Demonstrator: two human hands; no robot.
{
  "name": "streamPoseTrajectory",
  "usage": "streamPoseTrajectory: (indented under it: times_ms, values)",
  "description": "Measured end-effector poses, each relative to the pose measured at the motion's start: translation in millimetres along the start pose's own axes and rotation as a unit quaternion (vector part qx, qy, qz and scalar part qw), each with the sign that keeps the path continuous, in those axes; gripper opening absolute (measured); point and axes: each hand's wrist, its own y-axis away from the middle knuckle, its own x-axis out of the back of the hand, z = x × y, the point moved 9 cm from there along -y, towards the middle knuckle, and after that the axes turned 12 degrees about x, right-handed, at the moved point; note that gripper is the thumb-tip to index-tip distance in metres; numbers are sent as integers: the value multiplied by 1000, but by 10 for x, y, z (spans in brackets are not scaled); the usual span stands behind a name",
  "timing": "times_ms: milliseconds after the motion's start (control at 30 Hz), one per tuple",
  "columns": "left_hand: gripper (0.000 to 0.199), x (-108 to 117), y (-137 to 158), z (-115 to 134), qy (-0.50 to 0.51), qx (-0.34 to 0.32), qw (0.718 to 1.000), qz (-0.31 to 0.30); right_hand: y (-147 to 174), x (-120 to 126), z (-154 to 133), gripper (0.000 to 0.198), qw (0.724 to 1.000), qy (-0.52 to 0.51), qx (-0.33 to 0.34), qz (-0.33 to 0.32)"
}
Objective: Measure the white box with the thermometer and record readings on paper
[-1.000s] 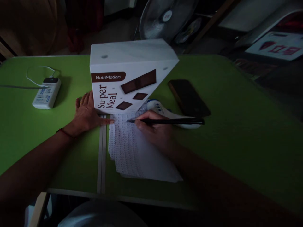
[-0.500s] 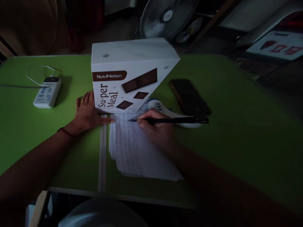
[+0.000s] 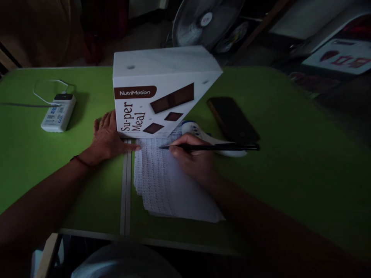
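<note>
A black pen is pinched in my right hand, its tip at the written part of a stack of paper sheets. Dense rows of handwriting fill the left side of the top sheet; the right side looks blank. My left hand lies with fingers spread on the table, its thumb reaching onto the paper's left edge. Just beside those fingers stands a white NutriMotion box, which covers the upper part of the sheets. Behind my right hand, a white and blue handheld device is partly hidden.
The green table has a metal seam left of the paper. A dark phone lies to the right. On the left is a white power adapter with cables. A fan stands beyond the far edge.
The pen's rear end has moved slightly right and its tip has barely shifted. My left hand stays in place on the table.
</note>
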Motion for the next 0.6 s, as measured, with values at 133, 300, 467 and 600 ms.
streamPoseTrajectory:
  times_ms: [133,300,467,600]
  values:
    - [129,13,5,17,7,-8,1000,7,-16,-18,-48,12,1000,-1,15,-7]
    - [132,2,-1,5,9,-5,1000,6,-27,-9,-55,10,1000,21,9,-4]
    - [130,-11,-3,7,0,2,1000,-6,-27,5,-71,11,999,38,14,-2]
    - [131,-20,-4,-6,-3,6,1000,-11,-29,-12,-67,11,999,32,15,-24]
